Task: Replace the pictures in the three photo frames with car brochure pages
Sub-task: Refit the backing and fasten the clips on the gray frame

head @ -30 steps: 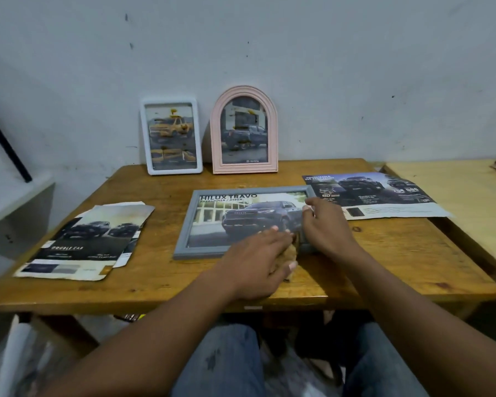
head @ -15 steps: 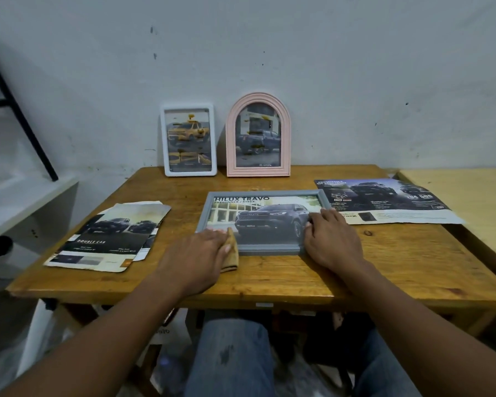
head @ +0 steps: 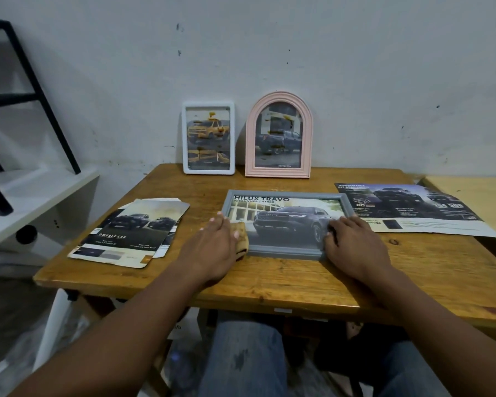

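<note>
Both forearms reach out over the wooden bench [head: 269, 282], palms down. The grey frame [head: 284, 194] lies flat in the middle of it, glass up, showing a dark pickup under the heading "HILUX TRAVO".

The left hand [head: 215, 247] lies at the frame's left edge, wrist low, fingers fairly straight and close together, pointing away from the person. Its grip is flat rather than curled, and it presses a brownish cloth [head: 241, 234] onto the frame's lower left corner.

The right hand [head: 352, 245] covers the frame's lower right corner. Its grip is spread, fingers lying on the glass and the grey border, pinching nothing, with the heel of the hand on the wood.

At the back, a white frame [head: 208, 104] and a pink arched frame [head: 277, 173] stand upright side by side against the wall, each with a truck picture inside.

Torn brochure pages [head: 132, 227] lie stacked to the left of the grey frame, near the left hand. One wide brochure sheet [head: 413, 210] lies to the right, just beside the frame's right edge.
</note>
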`<state>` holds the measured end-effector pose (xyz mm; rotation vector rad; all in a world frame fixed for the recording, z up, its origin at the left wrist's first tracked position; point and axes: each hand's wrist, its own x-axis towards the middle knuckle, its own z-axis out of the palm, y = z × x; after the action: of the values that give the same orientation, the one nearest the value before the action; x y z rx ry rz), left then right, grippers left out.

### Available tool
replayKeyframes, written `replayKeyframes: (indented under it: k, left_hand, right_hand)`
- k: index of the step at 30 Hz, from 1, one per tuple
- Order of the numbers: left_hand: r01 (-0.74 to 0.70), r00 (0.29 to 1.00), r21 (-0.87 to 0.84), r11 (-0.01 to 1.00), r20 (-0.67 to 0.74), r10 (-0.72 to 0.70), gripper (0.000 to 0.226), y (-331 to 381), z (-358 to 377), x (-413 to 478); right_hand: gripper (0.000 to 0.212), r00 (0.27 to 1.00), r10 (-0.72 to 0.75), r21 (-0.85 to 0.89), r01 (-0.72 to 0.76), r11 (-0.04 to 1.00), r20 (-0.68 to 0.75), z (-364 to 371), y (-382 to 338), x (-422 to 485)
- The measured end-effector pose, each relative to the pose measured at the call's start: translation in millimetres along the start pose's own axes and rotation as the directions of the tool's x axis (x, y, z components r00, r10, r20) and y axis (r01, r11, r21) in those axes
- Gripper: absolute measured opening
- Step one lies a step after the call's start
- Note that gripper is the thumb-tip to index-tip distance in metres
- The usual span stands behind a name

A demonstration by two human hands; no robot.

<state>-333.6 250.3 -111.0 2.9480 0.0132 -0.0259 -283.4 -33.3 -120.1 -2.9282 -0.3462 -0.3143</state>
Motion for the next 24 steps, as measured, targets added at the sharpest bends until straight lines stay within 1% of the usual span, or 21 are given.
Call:
replayKeyframes:
  k: [4, 6, 8, 11, 13, 15, 16, 17, 18, 19, 20, 21, 22, 24]
  left_hand:
    - [0.064, 0.989, -0.065, 0.996, 0.138, -0.054, 0.068, 0, -7, 25]
    - [0.098, 0.982, -0.094, 0.991, 0.173, -0.081, 0.07, -3, -9, 38]
    - [0.127, 0.977, -0.118, 0.985, 0.187, -0.104, 0.07, -7, -9, 50]
    - [0.149, 0.968, -0.111, 0.983, 0.218, -0.122, 0.069, -10, -10, 62]
    - [0.153, 0.97, -0.137, 0.979, 0.209, -0.122, 0.068, -13, -13, 65]
    - [0.154, 0.983, -0.256, 0.954, 0.139, -0.121, 0.065, -16, -17, 63]
    - [0.156, 0.987, -0.328, 0.931, 0.094, -0.133, 0.063, -18, -19, 61]
    - [0.162, 0.987, -0.393, 0.905, 0.055, -0.152, 0.061, -20, -22, 58]
    - [0.17, 0.984, -0.444, 0.88, 0.025, -0.177, 0.06, -23, -24, 56]
    - [0.18, 0.979, -0.48, 0.859, 0.003, -0.203, 0.06, -27, -25, 55]
    - [0.186, 0.974, -0.506, 0.842, -0.017, -0.226, 0.06, -31, -24, 54]
    - [0.187, 0.969, -0.535, 0.824, -0.039, -0.245, 0.061, -35, -23, 53]
    - [0.181, 0.963, -0.574, 0.798, -0.059, -0.261, 0.061, -38, -21, 51]
    - [0.156, 0.953, -0.646, 0.747, -0.1, -0.285, 0.06, -39, -16, 47]
  right_hand:
    - [0.043, 1.0, -0.027, -0.021, 0.026, 0.999, -0.011, 3, 3, 2]
    - [0.043, 0.999, -0.03, -0.031, 0.029, 0.999, -0.027, 2, 2, 2]
    - [0.045, 0.999, -0.037, -0.038, 0.036, 0.999, -0.039, 3, 2, 0]
    - [0.058, 0.999, -0.039, -0.02, 0.038, 0.999, -0.035, 5, 5, 1]
    - [0.055, 0.999, -0.044, -0.044, 0.044, 0.998, 0.017, 1, 6, 6]
    - [0.048, 0.997, -0.062, -0.05, 0.064, 0.997, 0.04, -5, -6, 12]
    - [0.046, 0.994, -0.103, -0.003, 0.103, 0.995, 0.026, -10, -19, 16]
    - [0.045, 0.985, -0.172, 0.079, 0.171, 0.982, 0.006, -14, -37, 19]
    - [0.043, 0.965, -0.26, 0.186, 0.256, 0.949, -0.003, -18, -60, 22]
    - [0.041, 0.936, -0.352, 0.282, 0.331, 0.9, 0.024, -21, -84, 23]
    - [0.037, 0.892, -0.446, 0.33, 0.399, 0.856, 0.078, -17, -106, 24]
    - [0.034, 0.842, -0.527, 0.338, 0.465, 0.818, 0.118, -10, -125, 26]
    - [0.031, 0.809, -0.572, 0.332, 0.506, 0.796, 0.138, -3, -139, 28]
    - [0.029, 0.803, -0.586, 0.336, 0.525, 0.782, 0.11, 8, -152, 33]
